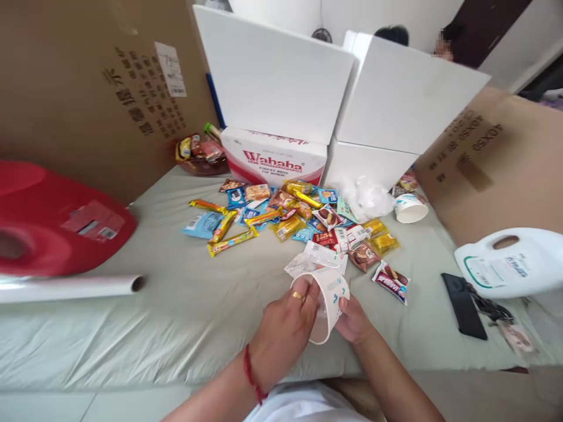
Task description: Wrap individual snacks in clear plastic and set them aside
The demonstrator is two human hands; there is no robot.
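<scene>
Both hands hold a white paper cup (331, 296), tipped on its side, just above the near part of the sheet-covered counter (197, 305). The left hand (281, 331) grips it at the rim, and the right hand (352, 319) clasps its far side. Snack packets (285, 225) lie scattered beyond.

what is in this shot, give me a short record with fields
surface: pale green cloth
hands: left hand, with a ring and a red wrist cord, and right hand both grip the paper cup
cup: white with blue marks, tilted on its side
just beyond: clear wrapper, pile of snack packets
back: Wahaha box, second cup on its side
right: black phone, white jug
left: red plastic item, shiny roll
</scene>
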